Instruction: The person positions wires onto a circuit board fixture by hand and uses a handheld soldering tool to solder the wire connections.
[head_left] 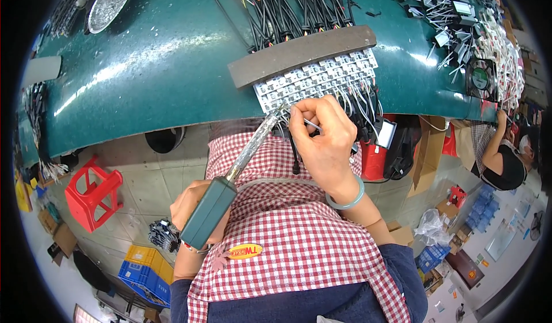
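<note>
My left hand point(198, 211) is wrapped around the dark green, boxy handle of a soldering iron point(250, 150). Its scuffed metal barrel slants up and right, with the tip at the lower left edge of a panel of small white circuit boards point(322, 80). Close beside that tip, my right hand point(325, 128) has thumb and forefinger pinched on a thin white wire point(311, 124). A brown curved bar point(305, 55) lies across the upper part of the panel. Several white and black leads point(362, 105) hang off the panel's right side, over the table edge.
The green table point(155, 75) carries bundled black cables point(299, 9) behind the bar and a metal dish point(111, 4) at far left. Loose parts point(454, 18) and a small fan point(481, 78) sit right. A red stool point(94, 193) stands left; a co-worker point(501, 156) is at far right.
</note>
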Demonstrator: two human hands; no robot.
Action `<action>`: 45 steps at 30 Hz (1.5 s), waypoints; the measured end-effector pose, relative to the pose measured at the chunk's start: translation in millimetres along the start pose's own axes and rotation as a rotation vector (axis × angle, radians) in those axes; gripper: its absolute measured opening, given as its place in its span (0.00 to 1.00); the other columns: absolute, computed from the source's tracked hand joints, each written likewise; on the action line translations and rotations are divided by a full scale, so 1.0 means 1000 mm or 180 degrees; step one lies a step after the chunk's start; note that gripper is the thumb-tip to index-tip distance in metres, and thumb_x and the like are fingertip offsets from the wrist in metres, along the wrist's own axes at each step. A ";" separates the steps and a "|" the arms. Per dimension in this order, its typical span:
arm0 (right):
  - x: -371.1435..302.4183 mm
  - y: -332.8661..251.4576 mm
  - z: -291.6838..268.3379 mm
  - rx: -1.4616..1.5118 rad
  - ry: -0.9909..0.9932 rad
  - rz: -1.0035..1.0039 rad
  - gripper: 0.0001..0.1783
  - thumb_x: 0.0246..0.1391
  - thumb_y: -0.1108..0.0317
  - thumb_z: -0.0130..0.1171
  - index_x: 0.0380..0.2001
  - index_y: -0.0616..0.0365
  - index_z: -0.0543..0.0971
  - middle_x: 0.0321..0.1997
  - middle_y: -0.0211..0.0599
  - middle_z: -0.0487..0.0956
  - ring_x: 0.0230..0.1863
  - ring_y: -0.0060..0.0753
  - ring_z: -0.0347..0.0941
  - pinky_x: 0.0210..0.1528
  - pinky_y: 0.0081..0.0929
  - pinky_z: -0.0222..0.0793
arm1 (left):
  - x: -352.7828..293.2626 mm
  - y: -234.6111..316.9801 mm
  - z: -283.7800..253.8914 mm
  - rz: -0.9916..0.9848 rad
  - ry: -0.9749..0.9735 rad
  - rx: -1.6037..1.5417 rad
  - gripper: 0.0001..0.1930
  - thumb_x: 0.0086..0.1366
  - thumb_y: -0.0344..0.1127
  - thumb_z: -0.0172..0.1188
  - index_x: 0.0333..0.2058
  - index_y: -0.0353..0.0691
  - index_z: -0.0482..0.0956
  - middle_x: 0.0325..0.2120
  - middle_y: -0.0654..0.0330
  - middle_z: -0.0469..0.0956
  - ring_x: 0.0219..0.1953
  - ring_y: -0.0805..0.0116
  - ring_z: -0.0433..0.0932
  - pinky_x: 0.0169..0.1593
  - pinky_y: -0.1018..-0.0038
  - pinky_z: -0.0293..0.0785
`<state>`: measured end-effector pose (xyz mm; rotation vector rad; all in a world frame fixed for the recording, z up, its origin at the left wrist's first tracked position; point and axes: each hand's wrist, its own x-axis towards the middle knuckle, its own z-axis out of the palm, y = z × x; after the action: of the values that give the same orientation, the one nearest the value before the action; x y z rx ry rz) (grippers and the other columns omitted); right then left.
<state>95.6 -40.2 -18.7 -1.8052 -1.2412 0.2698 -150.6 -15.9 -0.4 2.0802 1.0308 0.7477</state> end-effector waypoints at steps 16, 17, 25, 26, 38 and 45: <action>-0.006 -0.003 -0.003 -0.0066 -0.0053 -0.0078 0.09 0.43 0.82 0.67 0.29 0.62 0.77 0.35 0.37 0.72 0.25 0.31 0.73 0.23 0.25 0.70 | -0.001 -0.003 0.002 0.0069 0.0058 -0.0050 0.14 0.50 0.31 0.69 0.35 0.30 0.82 0.28 0.51 0.81 0.24 0.61 0.80 0.28 0.71 0.73; -0.006 -0.004 -0.001 -0.0067 -0.0051 -0.0077 0.09 0.43 0.82 0.67 0.29 0.62 0.77 0.35 0.37 0.72 0.25 0.31 0.73 0.23 0.25 0.70 | -0.001 -0.002 0.001 0.0070 0.0057 -0.0051 0.14 0.50 0.31 0.69 0.35 0.30 0.82 0.28 0.51 0.81 0.24 0.61 0.80 0.28 0.71 0.73; -0.005 -0.006 0.002 -0.0193 0.0053 -0.0041 0.10 0.41 0.81 0.67 0.26 0.61 0.75 0.33 0.37 0.71 0.24 0.31 0.73 0.23 0.27 0.70 | -0.002 -0.004 0.004 -0.0066 0.0002 -0.0151 0.12 0.48 0.26 0.68 0.33 0.29 0.82 0.30 0.46 0.81 0.26 0.53 0.82 0.30 0.68 0.76; -0.005 -0.006 0.002 -0.0193 0.0051 -0.0036 0.10 0.41 0.81 0.67 0.26 0.61 0.75 0.33 0.37 0.71 0.24 0.31 0.73 0.23 0.27 0.70 | -0.001 -0.003 0.005 -0.0070 -0.0001 -0.0151 0.12 0.48 0.26 0.68 0.33 0.29 0.82 0.30 0.46 0.81 0.26 0.53 0.82 0.30 0.68 0.76; -0.003 -0.005 0.001 -0.0161 0.0034 -0.0090 0.10 0.41 0.81 0.67 0.25 0.61 0.75 0.32 0.37 0.71 0.22 0.30 0.71 0.22 0.26 0.69 | 0.004 -0.008 0.007 0.0261 -0.0069 -0.0166 0.12 0.49 0.25 0.67 0.34 0.27 0.82 0.29 0.47 0.80 0.24 0.56 0.81 0.28 0.70 0.74; -0.006 -0.004 0.000 -0.0063 0.0052 -0.0064 0.09 0.42 0.84 0.66 0.27 0.63 0.77 0.33 0.35 0.71 0.23 0.22 0.66 0.24 0.19 0.66 | 0.002 -0.004 0.006 0.0191 -0.0149 -0.0134 0.12 0.49 0.25 0.67 0.34 0.28 0.81 0.27 0.49 0.79 0.22 0.58 0.79 0.26 0.70 0.72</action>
<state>90.2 -45.5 -17.2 -1.8073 -1.2538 0.2318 -147.4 -14.2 -6.7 2.0906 0.9229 0.7406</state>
